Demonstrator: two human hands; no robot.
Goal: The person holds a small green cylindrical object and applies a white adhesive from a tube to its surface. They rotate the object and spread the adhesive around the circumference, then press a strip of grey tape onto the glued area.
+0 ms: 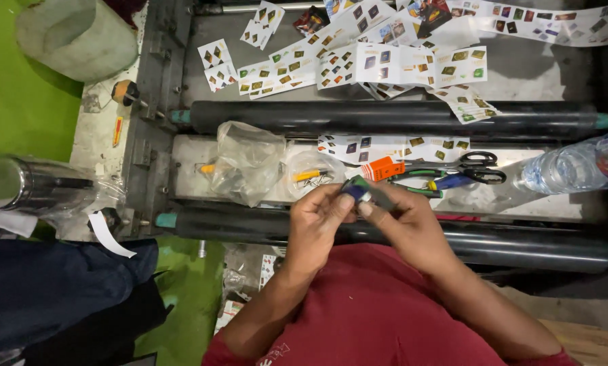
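Note:
My left hand (317, 224) and my right hand (409, 227) meet over the near black roller (521, 247). Together they pinch a small dark blue object with a white and green patch (355, 190). The fingertips of both hands close on it from either side. An orange box (383, 168) lies on the metal tray just beyond the hands. My red shirt (378, 318) fills the bottom of the view.
Black-handled scissors (477, 160), green and blue pliers (446, 183) and crumpled clear bags (249, 163) lie on the tray. Strips of small printed labels (358, 64) cover the bed behind the far black roller (385, 116). A plastic bottle (568, 168) lies right; a metal cylinder (26, 184) stands left.

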